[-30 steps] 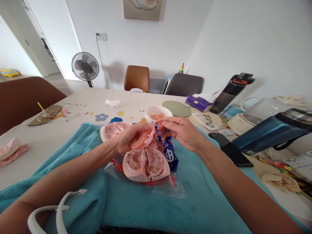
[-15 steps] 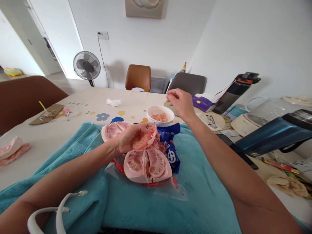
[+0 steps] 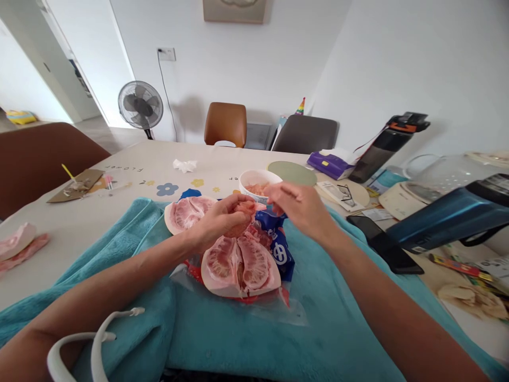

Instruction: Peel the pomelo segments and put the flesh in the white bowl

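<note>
My left hand holds a peeled pink pomelo segment above the fruit, with a pale flap of membrane at its right end. Close to that flap, my right hand has its fingers curled into a pinch; whatever is between them is hidden. Below lies a hollowed pomelo rind piece with empty pink pockets, and another rind piece is behind my left hand. Both lie around a blue and clear plastic bag. Just beyond my hands, a white bowl contains loose pink pulp.
A teal towel covers the near table edge. To the right are a phone, a blue bottle, a dark bottle, glasses and a purple tissue pack. Peel scraps lie far left.
My right hand has come down and back from beyond the bowl to beside the segment. My left hand has turned the segment slightly, its fingers now wrapped over it.
</note>
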{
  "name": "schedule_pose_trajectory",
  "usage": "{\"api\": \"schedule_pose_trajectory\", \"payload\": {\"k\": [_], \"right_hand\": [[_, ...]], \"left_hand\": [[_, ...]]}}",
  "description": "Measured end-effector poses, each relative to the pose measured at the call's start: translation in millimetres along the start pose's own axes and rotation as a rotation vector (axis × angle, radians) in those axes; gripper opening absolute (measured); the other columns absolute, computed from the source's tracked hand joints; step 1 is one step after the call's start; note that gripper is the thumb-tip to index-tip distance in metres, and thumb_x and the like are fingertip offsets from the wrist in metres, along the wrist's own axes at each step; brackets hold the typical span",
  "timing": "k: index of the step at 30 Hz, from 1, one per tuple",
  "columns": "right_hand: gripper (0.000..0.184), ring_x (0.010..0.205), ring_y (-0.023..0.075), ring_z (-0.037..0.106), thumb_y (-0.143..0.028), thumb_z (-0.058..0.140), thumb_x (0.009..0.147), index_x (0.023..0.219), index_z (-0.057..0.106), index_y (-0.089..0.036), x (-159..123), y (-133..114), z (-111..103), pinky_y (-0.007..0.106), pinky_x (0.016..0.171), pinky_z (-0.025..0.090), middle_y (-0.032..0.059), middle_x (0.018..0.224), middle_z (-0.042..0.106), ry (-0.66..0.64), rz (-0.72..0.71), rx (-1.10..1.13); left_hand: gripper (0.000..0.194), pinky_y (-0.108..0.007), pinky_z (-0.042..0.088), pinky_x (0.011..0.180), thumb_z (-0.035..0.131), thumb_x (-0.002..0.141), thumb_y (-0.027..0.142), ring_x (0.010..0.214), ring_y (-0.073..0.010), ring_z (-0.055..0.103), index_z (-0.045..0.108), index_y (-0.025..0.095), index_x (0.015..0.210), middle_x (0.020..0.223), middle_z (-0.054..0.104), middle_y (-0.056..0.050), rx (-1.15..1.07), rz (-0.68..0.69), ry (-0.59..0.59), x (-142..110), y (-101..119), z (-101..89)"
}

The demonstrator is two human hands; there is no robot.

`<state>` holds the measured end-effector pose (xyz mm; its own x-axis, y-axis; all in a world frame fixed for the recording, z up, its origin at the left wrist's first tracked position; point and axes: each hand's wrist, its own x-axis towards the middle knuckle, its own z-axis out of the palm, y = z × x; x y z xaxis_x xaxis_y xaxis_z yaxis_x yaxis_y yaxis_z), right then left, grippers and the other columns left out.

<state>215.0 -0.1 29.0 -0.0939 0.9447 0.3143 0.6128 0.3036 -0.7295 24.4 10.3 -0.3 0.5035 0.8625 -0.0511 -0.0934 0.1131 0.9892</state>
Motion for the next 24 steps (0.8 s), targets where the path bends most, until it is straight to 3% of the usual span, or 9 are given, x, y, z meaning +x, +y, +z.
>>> {"api": "schedule_pose_trajectory", "payload": {"k": [4, 8, 13, 16, 20, 24], "right_hand": [[0.022, 0.074, 0.0174, 0.062, -0.037, 0.060, 0.085, 0.088, 0.071, -0.019, -23, -11, 10, 0.029, 0.068, 0.043, 0.0022, 0.082, 0.072, -0.024, -0.053, -0.149], [0.023, 0.079, 0.0174, 0.062, -0.017, 0.052, 0.087, 0.074, 0.070, -0.020, -24, -16, 13, 0.031, 0.079, 0.042, 0.0011, 0.082, 0.073, -0.069, -0.149, -0.264], [0.027, 0.079, 0.0176, 0.063, -0.008, 0.048, 0.084, 0.074, 0.070, -0.020, -30, -22, 14, 0.033, 0.086, 0.041, 0.0017, 0.083, 0.075, 0.043, -0.191, -0.317], [0.025, 0.075, 0.0183, 0.061, -0.010, 0.048, 0.084, 0.076, 0.070, -0.018, -36, -23, 12, 0.033, 0.078, 0.041, 0.0037, 0.079, 0.073, 0.091, -0.190, -0.324], [0.021, 0.066, 0.0148, 0.059, -0.015, 0.050, 0.083, 0.077, 0.070, -0.018, -40, -23, 3, 0.028, 0.063, 0.040, 0.0007, 0.072, 0.069, -0.015, -0.071, -0.014], [0.012, 0.059, 0.0129, 0.055, -0.026, 0.063, 0.076, 0.073, 0.071, -0.018, -40, -20, -2, 0.029, 0.063, 0.041, -0.0017, 0.062, 0.064, -0.134, 0.135, 0.491]], "left_hand": [[0.031, -0.022, 0.028, 0.050, 0.059, 0.075, 0.017, 0.052, -0.0054, 0.039, 0.053, 0.017, 0.105, 0.069, 0.051, 0.006, 0.079, -0.002, 0.000, -4, -2, 4.3], [0.024, -0.020, 0.029, 0.051, 0.055, 0.077, 0.012, 0.056, -0.0053, 0.038, 0.051, 0.018, 0.100, 0.071, 0.046, 0.006, 0.172, 0.086, -0.006, -7, -7, 6.9], [0.019, -0.021, 0.041, 0.064, 0.061, 0.079, 0.015, 0.073, -0.0089, 0.049, 0.053, 0.019, 0.096, 0.083, 0.053, 0.003, 0.219, 0.322, -0.029, -7, -14, 7.4], [0.017, -0.021, 0.040, 0.060, 0.067, 0.079, 0.019, 0.067, -0.0079, 0.049, 0.057, 0.018, 0.092, 0.075, 0.053, 0.004, 0.163, 0.316, -0.072, -10, -8, 6.0], [0.017, -0.019, 0.031, 0.047, 0.070, 0.078, 0.025, 0.048, -0.0041, 0.038, 0.065, 0.018, 0.094, 0.059, 0.049, 0.007, 0.013, 0.103, -0.200, -11, 5, -0.7], [0.024, -0.025, 0.047, 0.073, 0.079, 0.071, 0.032, 0.078, -0.0126, 0.062, 0.074, 0.018, 0.090, 0.087, 0.069, -0.003, -0.166, 0.061, -0.299, -7, 5, -8.3]]}}
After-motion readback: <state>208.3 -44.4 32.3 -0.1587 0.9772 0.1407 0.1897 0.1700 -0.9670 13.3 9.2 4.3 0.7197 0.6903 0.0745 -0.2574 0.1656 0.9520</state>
